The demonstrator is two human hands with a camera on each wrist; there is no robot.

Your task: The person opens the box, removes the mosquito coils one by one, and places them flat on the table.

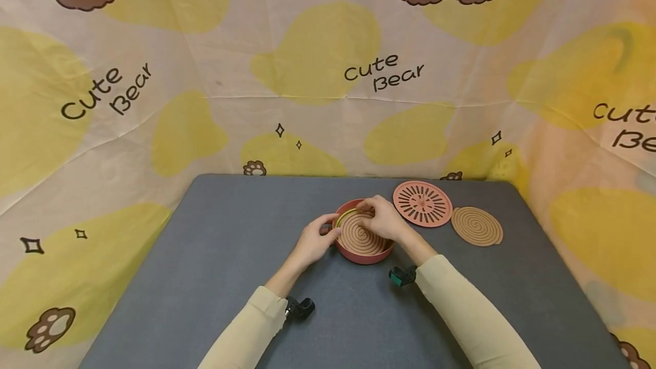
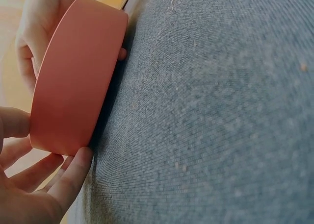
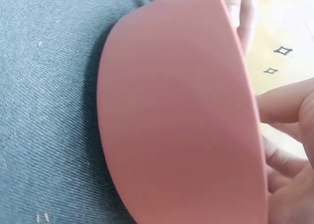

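A round red dish (image 1: 361,259) stands on the table with a tan mosquito coil (image 1: 361,238) lying flat inside it. A thin yellow-green edge shows along the coil's far left side. My left hand (image 1: 312,242) holds the dish at its left, with fingers against the outer wall (image 2: 81,77) in the left wrist view. From the right, my right hand (image 1: 385,220) reaches over the rim and pinches at the coil with curled fingers. In the right wrist view the dish wall (image 3: 176,111) hides those fingertips.
A red slotted lid (image 1: 422,204) lies just beyond the dish to the right. Beside it lies another tan mosquito coil (image 1: 476,226), close to the lid's edge. A patterned cloth (image 1: 318,78) hangs behind the grey table (image 1: 230,232) and along its sides.
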